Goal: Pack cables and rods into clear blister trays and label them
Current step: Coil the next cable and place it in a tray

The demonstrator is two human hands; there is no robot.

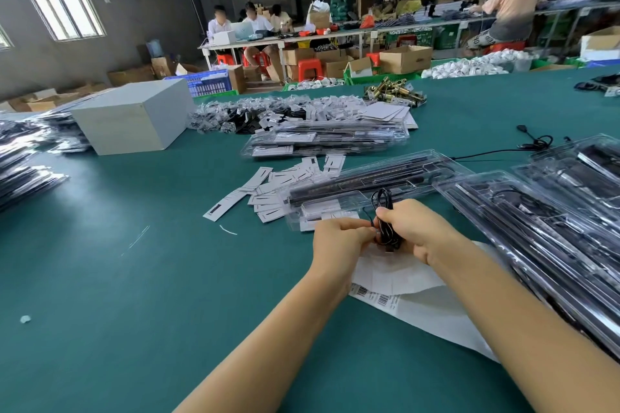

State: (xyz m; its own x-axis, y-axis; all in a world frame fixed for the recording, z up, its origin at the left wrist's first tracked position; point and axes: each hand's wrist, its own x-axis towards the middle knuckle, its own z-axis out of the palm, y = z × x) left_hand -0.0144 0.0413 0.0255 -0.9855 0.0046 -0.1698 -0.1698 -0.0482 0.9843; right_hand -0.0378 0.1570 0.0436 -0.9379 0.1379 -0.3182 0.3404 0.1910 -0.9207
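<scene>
Head view: thin black coiled cable (385, 211)

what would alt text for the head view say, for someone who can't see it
Over a green table, the right hand grips a coiled black cable while the left hand pinches its end. A clear blister tray holding black rods lies just beyond, with white label cards scattered to its left.

Bright window (57, 0) daylight, wide-angle edge distortion
</scene>
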